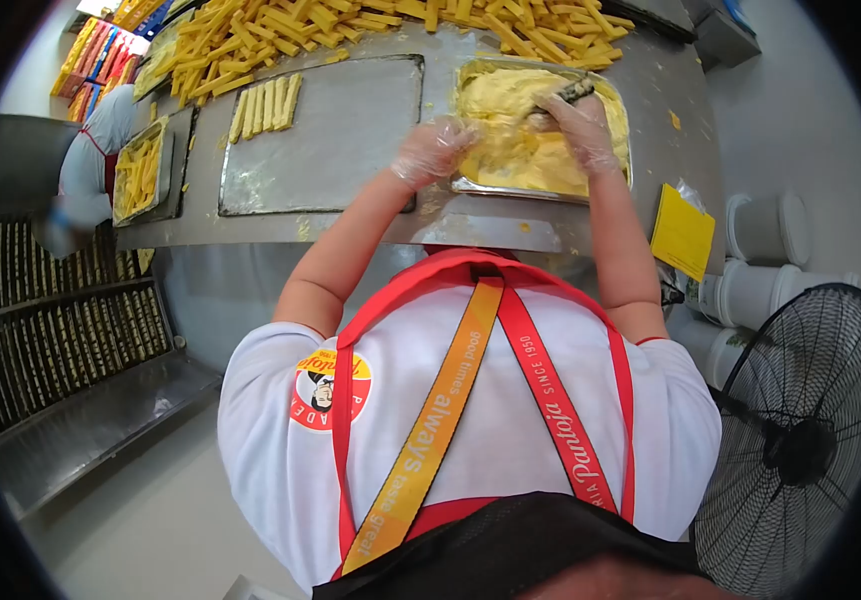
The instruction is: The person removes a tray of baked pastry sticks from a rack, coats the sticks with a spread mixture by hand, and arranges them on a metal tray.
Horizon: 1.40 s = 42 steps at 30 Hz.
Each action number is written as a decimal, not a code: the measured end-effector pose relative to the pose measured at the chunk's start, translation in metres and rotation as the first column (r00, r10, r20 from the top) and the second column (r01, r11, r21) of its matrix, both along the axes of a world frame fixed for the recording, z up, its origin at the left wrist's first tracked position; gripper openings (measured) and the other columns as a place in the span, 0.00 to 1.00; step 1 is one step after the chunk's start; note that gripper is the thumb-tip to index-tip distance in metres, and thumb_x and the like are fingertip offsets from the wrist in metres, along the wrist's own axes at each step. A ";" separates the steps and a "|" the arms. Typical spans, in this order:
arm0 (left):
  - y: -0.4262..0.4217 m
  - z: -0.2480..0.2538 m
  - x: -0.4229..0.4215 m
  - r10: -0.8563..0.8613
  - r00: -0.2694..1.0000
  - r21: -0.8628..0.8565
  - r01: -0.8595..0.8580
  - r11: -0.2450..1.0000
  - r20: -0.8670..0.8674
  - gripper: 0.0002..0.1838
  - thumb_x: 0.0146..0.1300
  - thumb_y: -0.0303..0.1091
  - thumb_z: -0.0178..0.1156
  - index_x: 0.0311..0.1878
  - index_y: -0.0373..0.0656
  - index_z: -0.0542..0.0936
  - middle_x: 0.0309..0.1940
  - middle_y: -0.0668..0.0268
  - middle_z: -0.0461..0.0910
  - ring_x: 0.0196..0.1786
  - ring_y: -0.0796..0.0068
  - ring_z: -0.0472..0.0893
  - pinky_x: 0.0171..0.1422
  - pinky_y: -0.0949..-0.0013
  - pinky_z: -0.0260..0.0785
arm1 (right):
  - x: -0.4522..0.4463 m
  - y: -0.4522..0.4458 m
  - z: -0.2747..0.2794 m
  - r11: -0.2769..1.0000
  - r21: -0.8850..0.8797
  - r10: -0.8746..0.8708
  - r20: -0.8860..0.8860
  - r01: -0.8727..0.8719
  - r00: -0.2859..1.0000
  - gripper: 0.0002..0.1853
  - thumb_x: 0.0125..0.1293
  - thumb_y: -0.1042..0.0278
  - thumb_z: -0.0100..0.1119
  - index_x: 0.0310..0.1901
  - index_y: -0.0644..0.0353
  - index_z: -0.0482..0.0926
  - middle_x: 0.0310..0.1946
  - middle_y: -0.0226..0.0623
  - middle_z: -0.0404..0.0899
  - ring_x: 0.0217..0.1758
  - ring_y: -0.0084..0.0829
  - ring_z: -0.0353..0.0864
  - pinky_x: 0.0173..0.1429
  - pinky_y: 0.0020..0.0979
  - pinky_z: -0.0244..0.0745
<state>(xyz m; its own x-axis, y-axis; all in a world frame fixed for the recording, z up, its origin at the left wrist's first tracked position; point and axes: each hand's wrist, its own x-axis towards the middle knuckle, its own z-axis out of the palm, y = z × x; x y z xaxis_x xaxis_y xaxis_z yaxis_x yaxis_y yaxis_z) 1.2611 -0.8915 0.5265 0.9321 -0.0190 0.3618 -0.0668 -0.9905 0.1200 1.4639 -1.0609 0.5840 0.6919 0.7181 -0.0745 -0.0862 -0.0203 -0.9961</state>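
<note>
A metal tray (542, 193) holds a thick, pale yellow creamy spread (510, 100), its surface uneven and smeared. My right hand (582, 128), in a clear plastic glove, is over the tray's right half, closed around a dark-handled tool (576, 91) smeared with cream; its working end is hidden. At the tray's left rim is my left hand (435, 150), also gloved, with curled fingers near the spread. What those fingers hold, if anything, is hidden. Left of it lies a flat baking sheet (340, 135) with a short row of pale yellow sticks (266, 108) at its upper left.
Many loose yellow sticks (250, 45) are heaped along the table's far side. A smaller tray (140, 170) of sticks stands at left, near another person (100, 150). Right are a yellow sheet (683, 232), white buckets (765, 228) and a fan (800, 450). Racks (60, 300) stand lower left.
</note>
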 end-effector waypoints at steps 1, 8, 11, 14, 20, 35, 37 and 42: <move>0.000 -0.003 -0.003 0.018 0.998 -0.041 -0.016 0.999 0.059 0.19 0.57 0.36 0.64 0.53 0.50 0.79 0.32 0.58 0.80 0.37 0.54 0.81 0.40 0.53 0.73 | 0.012 -0.004 -0.006 0.995 -0.104 0.002 0.069 0.005 0.998 0.11 0.58 0.65 0.67 0.32 0.64 0.79 0.26 0.36 0.82 0.27 0.26 0.83 0.31 0.28 0.77; 0.058 0.018 -0.061 0.707 0.576 -0.535 -0.475 0.698 0.410 0.06 0.55 0.33 0.65 0.36 0.45 0.82 0.28 0.57 0.81 0.29 0.55 0.81 0.35 0.55 0.74 | 0.003 -0.014 -0.003 0.937 -0.310 -0.085 0.244 0.161 0.966 0.13 0.58 0.63 0.68 0.31 0.67 0.79 0.25 0.36 0.82 0.26 0.27 0.83 0.32 0.30 0.77; 0.145 -0.039 -0.099 0.876 0.368 -0.380 -0.796 0.470 0.313 0.07 0.53 0.34 0.66 0.33 0.44 0.82 0.27 0.57 0.81 0.31 0.53 0.80 0.37 0.54 0.74 | -0.006 -0.012 -0.006 0.959 -0.230 -0.130 0.167 0.167 0.977 0.13 0.59 0.64 0.68 0.32 0.67 0.79 0.24 0.36 0.81 0.26 0.28 0.83 0.33 0.30 0.78; 0.214 -0.104 -0.114 0.931 0.307 -0.284 -0.891 0.355 0.199 0.09 0.51 0.38 0.68 0.30 0.44 0.81 0.26 0.56 0.80 0.34 0.51 0.80 0.42 0.52 0.74 | -0.003 -0.011 -0.014 0.950 -0.273 -0.085 0.236 0.150 0.968 0.12 0.60 0.65 0.66 0.33 0.68 0.80 0.24 0.36 0.81 0.26 0.29 0.83 0.32 0.31 0.77; 0.198 -0.078 -0.106 0.973 0.196 -0.162 -0.963 0.213 0.118 0.18 0.46 0.39 0.71 0.39 0.42 0.81 0.40 0.54 0.80 0.47 0.51 0.77 0.52 0.52 0.72 | -0.042 -0.010 0.002 0.935 -0.330 0.061 0.508 0.129 0.859 0.09 0.61 0.67 0.65 0.35 0.65 0.81 0.24 0.35 0.80 0.26 0.27 0.78 0.35 0.31 0.75; 0.174 -0.042 0.179 0.574 0.807 -0.048 -0.584 0.810 -0.140 0.26 0.54 0.46 0.68 0.55 0.48 0.80 0.57 0.55 0.79 0.62 0.55 0.76 0.65 0.57 0.67 | -0.047 0.025 -0.003 0.910 -0.322 0.403 0.536 -0.261 0.742 0.10 0.63 0.63 0.65 0.37 0.61 0.80 0.27 0.43 0.79 0.32 0.42 0.80 0.41 0.36 0.76; 0.186 -0.061 0.190 0.635 0.772 -0.058 -0.636 0.770 -0.031 0.25 0.53 0.46 0.68 0.54 0.48 0.82 0.55 0.53 0.80 0.60 0.56 0.77 0.62 0.59 0.69 | -0.032 0.025 -0.005 0.915 -0.357 0.351 0.481 -0.187 0.803 0.10 0.63 0.64 0.65 0.36 0.61 0.80 0.27 0.43 0.78 0.31 0.43 0.79 0.40 0.37 0.75; 0.197 -0.066 0.167 0.713 0.690 -0.475 -0.671 0.569 -0.121 0.26 0.43 0.45 0.74 0.44 0.42 0.84 0.40 0.51 0.85 0.46 0.52 0.83 0.50 0.57 0.75 | -0.025 0.003 -0.007 0.977 -0.213 0.148 0.746 0.023 0.649 0.07 0.63 0.67 0.64 0.37 0.62 0.79 0.25 0.43 0.78 0.30 0.43 0.78 0.38 0.38 0.75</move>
<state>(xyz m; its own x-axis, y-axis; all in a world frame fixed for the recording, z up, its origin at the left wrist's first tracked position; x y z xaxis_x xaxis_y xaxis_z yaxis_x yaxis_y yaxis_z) 1.4286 -0.6947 0.4605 0.5586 0.8021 0.2112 0.5862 -0.5619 0.5836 1.4387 -1.0576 0.5767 0.5222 0.7921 0.3162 0.7008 -0.1872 -0.6884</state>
